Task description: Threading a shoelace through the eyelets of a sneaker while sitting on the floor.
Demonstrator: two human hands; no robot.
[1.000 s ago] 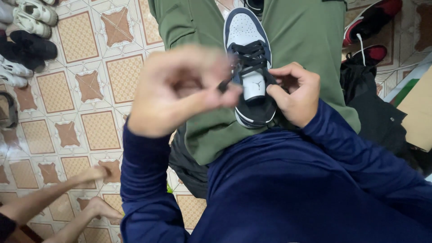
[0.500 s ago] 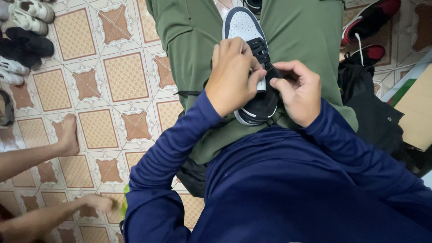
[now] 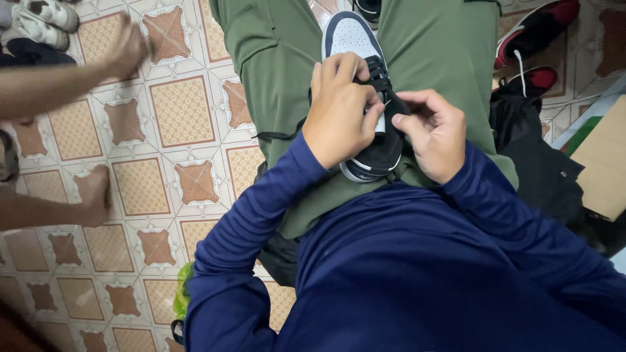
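Observation:
A black, white and grey sneaker (image 3: 353, 36) rests on my lap between my green-trousered legs (image 3: 443, 45). My left hand (image 3: 339, 111) lies over the shoe's lacing area, fingers curled and pinching the black lace (image 3: 379, 77). My right hand (image 3: 433, 133) sits at the shoe's right side by the collar, thumb and fingers closed on the lace end. A loose black lace end (image 3: 277, 135) trails off to the left across my thigh. Both arms wear dark blue sleeves.
Another person's bare arms and hands (image 3: 98, 189) reach in from the left over the patterned tile floor (image 3: 182, 111). White shoes (image 3: 39, 19) lie top left, red-and-black shoes (image 3: 535, 29) top right, a black bag (image 3: 541, 156) and cardboard (image 3: 603, 163) at right.
My left hand dropped from in front of the camera onto the shoe and now grips the lace. The other person's hands shifted upward along the left.

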